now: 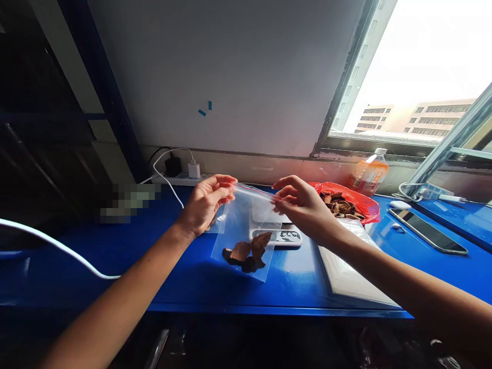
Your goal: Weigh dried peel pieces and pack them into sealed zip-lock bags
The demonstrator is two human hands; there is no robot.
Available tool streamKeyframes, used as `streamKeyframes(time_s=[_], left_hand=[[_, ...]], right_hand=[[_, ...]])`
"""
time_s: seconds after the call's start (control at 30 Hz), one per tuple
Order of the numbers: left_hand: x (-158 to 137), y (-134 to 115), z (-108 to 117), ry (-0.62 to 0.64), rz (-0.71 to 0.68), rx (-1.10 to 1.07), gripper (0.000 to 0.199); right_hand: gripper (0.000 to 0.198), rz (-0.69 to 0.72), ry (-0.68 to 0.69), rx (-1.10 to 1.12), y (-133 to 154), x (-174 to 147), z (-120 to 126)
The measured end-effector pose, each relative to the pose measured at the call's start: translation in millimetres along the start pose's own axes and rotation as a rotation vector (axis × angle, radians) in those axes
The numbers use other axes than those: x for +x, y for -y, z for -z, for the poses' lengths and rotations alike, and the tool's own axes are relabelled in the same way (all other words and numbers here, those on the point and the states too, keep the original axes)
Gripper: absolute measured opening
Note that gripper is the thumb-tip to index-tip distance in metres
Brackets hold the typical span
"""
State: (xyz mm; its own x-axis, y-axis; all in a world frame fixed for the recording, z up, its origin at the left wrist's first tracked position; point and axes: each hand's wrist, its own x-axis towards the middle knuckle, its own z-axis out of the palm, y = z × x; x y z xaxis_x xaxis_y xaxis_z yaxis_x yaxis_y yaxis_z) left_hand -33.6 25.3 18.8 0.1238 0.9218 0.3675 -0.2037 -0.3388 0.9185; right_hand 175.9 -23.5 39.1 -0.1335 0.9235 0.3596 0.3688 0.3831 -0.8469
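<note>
A clear zip-lock bag hangs upright between my two hands above the blue desk. Several dried brown slices lie in the bottom of it. My left hand pinches the top left corner, thumb against fingers. At the top right end of the zip strip, my right hand is closed on the bag's edge. Behind the bag, partly hidden by it, stands a small white kitchen scale. Another clear bag lies on the desk behind my left hand.
Beyond my right hand sits a red plastic bag of dried brown slices, with an orange-labelled bottle behind it. A stack of clear bags, a phone and earbuds case lie right. A white cable crosses left.
</note>
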Motion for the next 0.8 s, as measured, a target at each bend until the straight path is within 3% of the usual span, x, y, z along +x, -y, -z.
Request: streamKeyframes(time_s=[0.13,0.37,0.63,0.8], left_hand=[[-2.2,4.8,-4.5,0.04,-0.156,0.085,0.021],[-13.2,16.3,-19.5,0.08,-0.291,0.318,0.027],[-14.5,20.6,-20.3,0.081,-0.28,0.341,0.024],[-18.5,10.3,-21.9,0.052,-0.308,0.346,0.017]], right_hand=[[0.037,0.129,0.126,-0.255,8.7,13.0,-2.5],[0.026,0.258,0.243,-0.314,9.9,35.7,-24.4],[0.032,0.216,0.133,-0.431,3.3,28.5,-34.4],[0.029,0.259,0.099,-0.347,6.8,17.5,-36.5]])
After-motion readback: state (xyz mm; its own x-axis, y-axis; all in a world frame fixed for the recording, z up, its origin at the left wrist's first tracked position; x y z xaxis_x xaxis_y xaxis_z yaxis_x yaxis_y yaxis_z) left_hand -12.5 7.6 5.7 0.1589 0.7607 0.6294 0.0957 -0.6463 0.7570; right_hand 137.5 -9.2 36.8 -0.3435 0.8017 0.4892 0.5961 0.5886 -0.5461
